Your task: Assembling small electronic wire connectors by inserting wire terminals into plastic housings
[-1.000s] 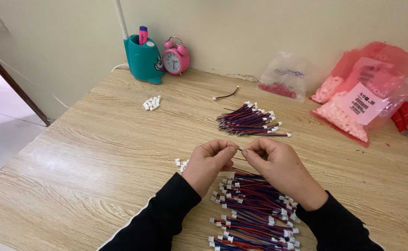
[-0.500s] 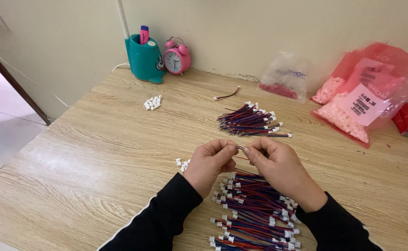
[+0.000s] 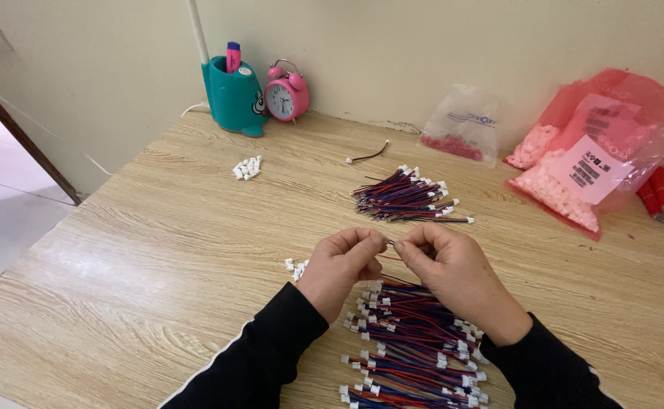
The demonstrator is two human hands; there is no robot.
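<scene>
My left hand (image 3: 341, 261) and my right hand (image 3: 445, 265) meet fingertip to fingertip above the wooden table (image 3: 158, 250), both pinching one thin red and blue wire (image 3: 389, 258) between them. A large heap of red and blue wires with white connectors (image 3: 415, 344) lies directly under my wrists. A smaller bundle of the same wires (image 3: 408, 198) lies farther away. A few loose white connectors (image 3: 296, 266) sit just left of my left hand.
A second cluster of white connectors (image 3: 247, 167) and a single wire (image 3: 367, 154) lie farther back. By the wall stand a teal pen holder (image 3: 233, 95), a pink alarm clock (image 3: 286, 96), a clear bag (image 3: 464, 125) and red bags of white parts (image 3: 593, 163).
My hands stay together on the wire, with only slight finger movement. Nothing else has shifted.
</scene>
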